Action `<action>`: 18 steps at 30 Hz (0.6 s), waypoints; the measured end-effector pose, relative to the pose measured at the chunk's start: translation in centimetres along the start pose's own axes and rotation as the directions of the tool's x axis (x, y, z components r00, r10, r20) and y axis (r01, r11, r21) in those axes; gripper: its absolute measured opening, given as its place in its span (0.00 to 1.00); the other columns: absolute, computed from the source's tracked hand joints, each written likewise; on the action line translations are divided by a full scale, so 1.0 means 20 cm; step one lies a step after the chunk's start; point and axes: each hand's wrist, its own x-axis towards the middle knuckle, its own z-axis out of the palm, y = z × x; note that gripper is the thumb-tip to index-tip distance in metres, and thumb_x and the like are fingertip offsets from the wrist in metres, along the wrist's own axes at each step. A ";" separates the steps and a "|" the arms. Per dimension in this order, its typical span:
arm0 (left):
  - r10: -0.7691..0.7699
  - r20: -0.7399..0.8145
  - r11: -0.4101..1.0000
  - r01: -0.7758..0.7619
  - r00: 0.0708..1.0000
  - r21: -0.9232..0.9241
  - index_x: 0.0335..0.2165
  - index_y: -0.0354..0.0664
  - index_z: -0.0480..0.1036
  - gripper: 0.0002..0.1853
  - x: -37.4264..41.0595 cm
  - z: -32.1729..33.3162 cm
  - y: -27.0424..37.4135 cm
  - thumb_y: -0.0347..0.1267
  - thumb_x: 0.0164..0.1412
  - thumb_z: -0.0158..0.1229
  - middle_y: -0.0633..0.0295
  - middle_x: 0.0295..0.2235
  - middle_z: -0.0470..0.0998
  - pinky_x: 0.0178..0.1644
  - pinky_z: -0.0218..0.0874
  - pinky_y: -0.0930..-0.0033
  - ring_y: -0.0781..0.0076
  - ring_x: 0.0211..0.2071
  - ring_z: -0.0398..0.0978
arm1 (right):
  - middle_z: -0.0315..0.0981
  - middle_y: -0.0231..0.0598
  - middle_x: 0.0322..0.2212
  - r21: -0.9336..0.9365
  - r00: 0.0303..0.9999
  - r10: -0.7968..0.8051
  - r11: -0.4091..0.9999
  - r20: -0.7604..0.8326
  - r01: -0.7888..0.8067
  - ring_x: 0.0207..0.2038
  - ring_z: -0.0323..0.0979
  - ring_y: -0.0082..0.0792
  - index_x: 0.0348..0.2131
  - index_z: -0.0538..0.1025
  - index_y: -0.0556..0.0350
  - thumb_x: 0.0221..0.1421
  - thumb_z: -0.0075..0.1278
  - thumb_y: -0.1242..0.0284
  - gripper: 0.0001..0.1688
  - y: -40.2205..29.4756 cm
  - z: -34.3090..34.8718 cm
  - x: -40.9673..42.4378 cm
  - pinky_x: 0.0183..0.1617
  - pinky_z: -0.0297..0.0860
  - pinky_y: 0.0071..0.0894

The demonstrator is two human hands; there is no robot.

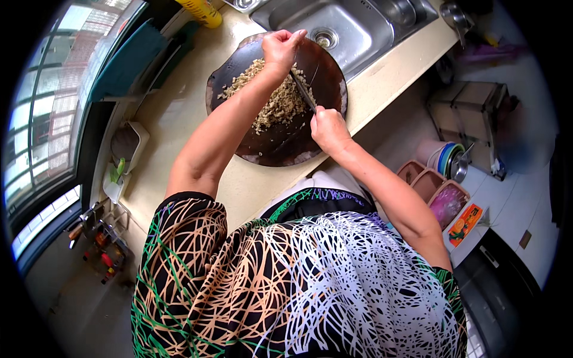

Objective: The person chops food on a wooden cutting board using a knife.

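Note:
A round, dark chopping board [286,150] lies on the countertop, with a heap of finely chopped pale-brown food [282,105] across its middle. My right hand [331,129] grips the handle of a knife [303,91] at the board's near right side. The dark blade slants up and left over the chopped food, seen nearly edge-on. Close to the blade's far end is my left hand [281,50], its fingers curled and its thumb extended. Whether those fingers touch the blade or pinch something is hidden from this angle.
A stainless-steel sink [358,49] adjoins the board's far right side. At the far left stands a yellow container [201,11]. White holders [136,145] line the window side. Brown bins [427,185] and stacked buckets [441,156] occupy the floor to the right.

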 end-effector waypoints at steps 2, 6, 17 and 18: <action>-0.011 -0.020 0.997 0.010 1.000 -0.076 0.16 0.37 0.71 0.15 -0.02 -0.02 0.03 0.35 0.51 0.60 0.71 0.12 0.66 0.16 0.45 0.82 0.87 0.13 0.58 | 0.69 0.59 0.18 -0.004 0.999 -0.032 0.999 0.016 0.033 0.26 0.71 0.56 0.25 0.70 0.69 0.48 0.46 0.74 0.11 0.02 -0.02 -0.01 0.32 0.68 0.46; 0.028 -0.175 0.991 -0.050 0.984 -0.123 0.18 0.35 0.72 0.14 -0.16 -0.16 0.16 0.34 0.52 0.59 0.70 0.14 0.67 0.17 0.46 0.83 0.87 0.14 0.59 | 0.70 0.59 0.21 0.158 0.982 -0.133 0.981 0.134 0.111 0.28 0.70 0.56 0.36 0.70 0.69 0.48 0.49 0.71 0.18 0.00 -0.15 -0.05 0.34 0.66 0.46; -0.130 -0.690 0.938 -0.137 0.712 -0.318 0.18 0.39 0.67 0.15 -0.82 -0.45 0.09 0.35 0.58 0.53 0.75 0.11 0.60 0.14 0.40 0.84 0.90 0.12 0.51 | 0.70 0.53 0.19 -0.077 0.693 -0.548 0.756 0.469 0.650 0.25 0.71 0.51 0.37 0.71 0.62 0.48 0.47 0.70 0.16 0.00 -0.11 0.00 0.30 0.67 0.45; -0.142 -0.718 0.938 -0.139 0.682 -0.317 0.18 0.40 0.67 0.15 -0.88 -0.47 0.07 0.35 0.58 0.53 0.75 0.11 0.60 0.14 0.39 0.85 0.90 0.11 0.51 | 0.70 0.53 0.18 -0.097 0.652 -0.585 0.704 0.482 0.703 0.24 0.71 0.50 0.35 0.71 0.62 0.48 0.46 0.70 0.14 -0.01 -0.10 -0.01 0.30 0.67 0.45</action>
